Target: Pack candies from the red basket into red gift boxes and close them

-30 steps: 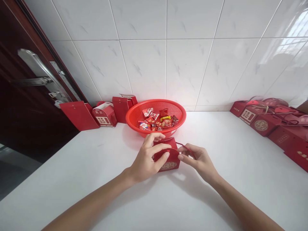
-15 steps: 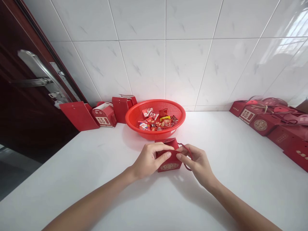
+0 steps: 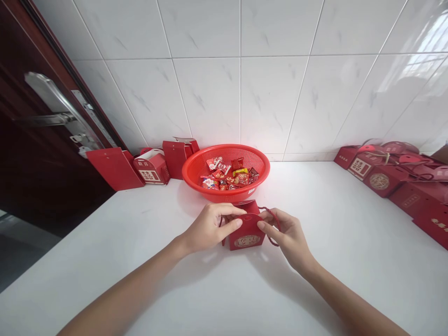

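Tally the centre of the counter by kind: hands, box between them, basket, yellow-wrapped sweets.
Hands (left hand, right hand): 2
Red box: 1
Red basket: 1
Yellow-wrapped sweet: 1
Total: 5

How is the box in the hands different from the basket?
The box is small with flat sides; the basket is bigger and rounded.
The box has plain walls with a gold pattern; the basket has lots of little holes.
Both are red.
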{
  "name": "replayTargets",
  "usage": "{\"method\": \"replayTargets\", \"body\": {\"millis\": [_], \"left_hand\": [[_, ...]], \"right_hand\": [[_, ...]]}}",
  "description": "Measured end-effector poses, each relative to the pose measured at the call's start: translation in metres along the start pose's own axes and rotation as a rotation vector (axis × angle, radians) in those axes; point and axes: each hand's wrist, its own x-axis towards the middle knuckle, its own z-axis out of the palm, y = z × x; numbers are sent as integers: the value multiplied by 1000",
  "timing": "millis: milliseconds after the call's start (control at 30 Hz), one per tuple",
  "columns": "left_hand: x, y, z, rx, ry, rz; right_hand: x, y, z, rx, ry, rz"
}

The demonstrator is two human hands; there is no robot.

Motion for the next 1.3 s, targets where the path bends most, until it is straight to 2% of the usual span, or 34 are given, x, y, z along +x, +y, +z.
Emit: {"method": "replayTargets", "body": {"millis": [267, 533, 600, 767, 833, 1033, 1167, 1300], "left_hand": [[1, -10, 5, 18, 35, 17], [2, -6, 0, -77, 20, -22], [2, -6, -3, -44, 62, 1], [3, -12, -7, 39, 261, 45], [3, -15, -6, 88, 283, 67], [1, -17, -3, 258, 104, 92], [0, -18, -3, 249, 89, 55], [2, -20, -4, 176, 54, -49]], "right_hand": [[0, 6, -1, -41, 50, -21], [1, 1, -2, 12, 41, -19], [1, 2, -3, 15, 59, -23], [2, 7, -3, -29, 115, -11], [2, 9, -3, -56, 118, -17], [4, 12, -4, -120, 109, -40], [3, 15, -5, -184, 102, -93], [3, 18, -6, -296, 87, -162]]}}
